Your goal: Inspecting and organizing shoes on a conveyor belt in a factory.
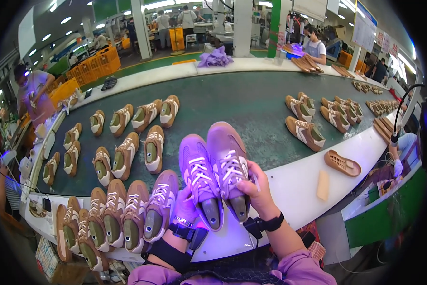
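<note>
Side by side in front of me, a left sneaker (192,159) and a right sneaker (225,142) are held up with toes pointing away. Both are brown with white laces and have a dark last inside; violet light tints them. My left hand (185,205) grips the left sneaker at its outer side, its fingers partly hidden. Around the outer side of the right sneaker my right hand (257,187) is closed, thumb by the laces. Close to my left hand, a row of similar sneakers (136,209) rests on the white ledge (289,190).
A green conveyor belt (213,95) carries more sneakers (120,118) at left and others (301,114) at right. On the right ledge lie a brown sole (342,164) and a beige insole-shaped piece (323,185). A co-worker (314,45) stands across the belt.
</note>
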A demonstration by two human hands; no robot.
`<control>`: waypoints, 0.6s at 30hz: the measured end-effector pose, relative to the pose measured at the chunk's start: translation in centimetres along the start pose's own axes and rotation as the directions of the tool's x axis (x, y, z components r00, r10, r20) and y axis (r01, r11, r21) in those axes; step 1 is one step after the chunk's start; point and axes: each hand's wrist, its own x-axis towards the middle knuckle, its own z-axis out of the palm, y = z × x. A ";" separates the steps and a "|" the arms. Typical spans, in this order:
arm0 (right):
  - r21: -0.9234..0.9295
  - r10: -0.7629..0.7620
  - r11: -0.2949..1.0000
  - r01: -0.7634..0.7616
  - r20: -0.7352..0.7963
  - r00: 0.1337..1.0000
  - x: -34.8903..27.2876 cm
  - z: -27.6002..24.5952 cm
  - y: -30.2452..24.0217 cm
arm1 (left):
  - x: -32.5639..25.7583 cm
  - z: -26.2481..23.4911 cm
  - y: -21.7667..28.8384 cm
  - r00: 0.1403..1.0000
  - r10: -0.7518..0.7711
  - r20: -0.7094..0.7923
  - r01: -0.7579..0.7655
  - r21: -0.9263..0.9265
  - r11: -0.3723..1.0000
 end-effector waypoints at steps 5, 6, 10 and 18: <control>-0.022 -0.002 1.000 -0.002 -0.169 0.986 1.4 -1.5 3.3 | 0.9 2.1 -0.2 0.996 -0.072 0.051 0.070 0.038 0.997; -0.020 0.015 1.000 -0.018 -0.165 0.986 1.3 -1.5 3.7 | 1.2 0.4 -0.3 0.997 -0.069 0.036 0.068 0.032 0.997; 0.176 0.031 0.984 -0.027 -0.022 0.999 1.3 -4.0 3.3 | 1.5 -1.1 -0.8 0.995 -0.075 -0.069 0.080 0.081 0.993; 0.423 0.395 0.741 -0.521 0.353 0.848 0.9 -7.7 6.5 | 0.2 0.1 -0.6 0.994 -0.100 -0.038 0.106 0.265 0.958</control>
